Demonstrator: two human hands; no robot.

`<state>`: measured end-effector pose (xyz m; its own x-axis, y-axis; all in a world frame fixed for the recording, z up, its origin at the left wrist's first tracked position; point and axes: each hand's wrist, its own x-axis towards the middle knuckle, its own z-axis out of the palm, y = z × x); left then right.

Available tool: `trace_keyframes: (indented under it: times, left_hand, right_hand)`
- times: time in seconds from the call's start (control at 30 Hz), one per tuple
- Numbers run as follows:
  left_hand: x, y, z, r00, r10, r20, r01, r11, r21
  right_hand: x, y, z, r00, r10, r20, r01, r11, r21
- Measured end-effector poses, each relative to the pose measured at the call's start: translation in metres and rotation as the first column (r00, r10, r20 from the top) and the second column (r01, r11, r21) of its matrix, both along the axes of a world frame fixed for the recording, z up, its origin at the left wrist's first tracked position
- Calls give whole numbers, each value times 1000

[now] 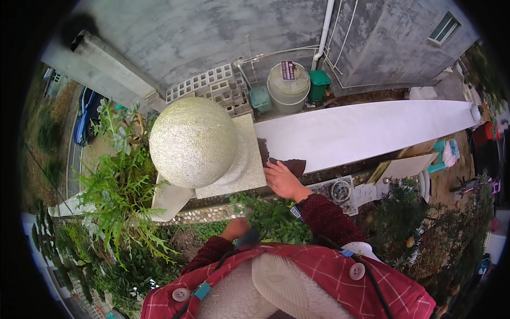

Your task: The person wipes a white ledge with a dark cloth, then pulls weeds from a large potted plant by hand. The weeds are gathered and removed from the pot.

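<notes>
My right hand (282, 180) lies at the edge of a square stone base (249, 159), its fingers on a dark brown cloth (294, 165) with a ragged edge. That cloth spreads partly over the white top of a long wall (358, 131). A large speckled stone ball (193, 141) sits on the base, left of the hand. My left hand (236, 228) is low, close to my body, with its fingers curled. Beside it is a dark blue-grey thing (248, 237); whether the hand holds it I cannot tell.
Leafy plants (123, 191) crowd the left, and green shoots (279, 215) grow below the wall. Beyond it stand hollow blocks (211, 83), a lidded round tank (289, 87) and a green bin (318, 84). A plastic crate (344, 195) and leaning boards (406, 167) are at right.
</notes>
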<state>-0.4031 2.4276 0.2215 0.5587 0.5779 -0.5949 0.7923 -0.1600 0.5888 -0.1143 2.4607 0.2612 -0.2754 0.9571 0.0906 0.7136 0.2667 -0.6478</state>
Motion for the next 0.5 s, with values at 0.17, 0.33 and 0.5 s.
trace_keyframes:
  times: [0.17, 0.33, 0.5]
  left_hand:
    - [10, -3, -18, 998, -60, -12, 60, 998, 5]
    - [11, -2, -20, 986, -156, 63, 154, 987, 43]
    - [-3, -6, -14, 997, -67, 49, 67, 998, 6]
  right_hand:
    - [0, -27, 2, 1000, -1, -15, 2, 998, 61]
    - [21, -34, -1, 996, -84, -30, 87, 989, 122]
    - [87, -13, -7, 955, -296, -21, 297, 947, 119]
